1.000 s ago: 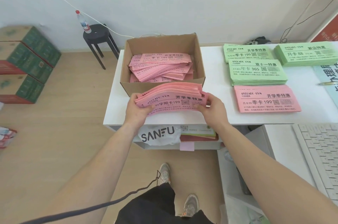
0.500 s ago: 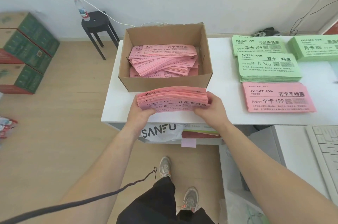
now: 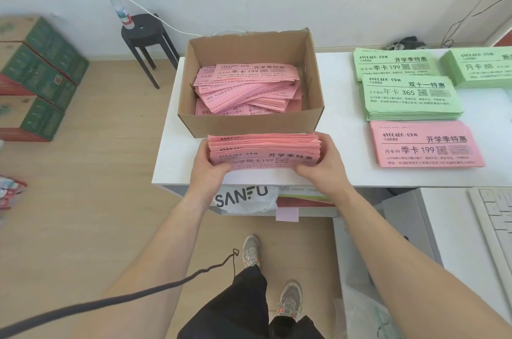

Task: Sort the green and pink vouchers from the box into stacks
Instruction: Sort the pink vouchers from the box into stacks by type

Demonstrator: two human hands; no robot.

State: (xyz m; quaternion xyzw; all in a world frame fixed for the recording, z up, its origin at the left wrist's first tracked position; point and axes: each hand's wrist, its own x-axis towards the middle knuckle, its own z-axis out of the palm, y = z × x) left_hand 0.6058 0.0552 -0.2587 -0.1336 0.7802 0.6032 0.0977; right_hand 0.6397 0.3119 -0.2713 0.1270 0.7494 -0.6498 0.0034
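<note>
Cardboard box [image 3: 250, 124], loose pink vouchers [image 3: 246, 88] inside

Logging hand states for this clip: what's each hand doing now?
Left hand grips the pink voucher bundle at its left end.
Right hand grips its right end.

The pink bundle [image 3: 263, 151] at lower centre reads "AVOCADO GYM", "开学季特惠" and "学期卡199" on its front sheet. The top pink voucher [image 3: 249, 71] in the box [image 3: 249, 125] carries "AVOCADO GYM", "开学季特惠" and "季卡 199".

At the right on the table [image 3: 340, 117], the pink stack [image 3: 426, 144] shows "AVOCADO-GYM", "开学季特惠", "月卡99" and "季卡 199". Above it, the middle green stack [image 3: 410, 94] says "AVOCADO-GYM", "双十一特惠" and "年卡 365". The rear green stack [image 3: 393, 63] reads "开学季特惠" and "季卡 199", and the edge green stack [image 3: 479, 67] at far right reads "月卡 88".

A white bag [image 3: 243, 198] under the table is printed "SANFU". The smaller print on the vouchers is too fine to read.
</note>
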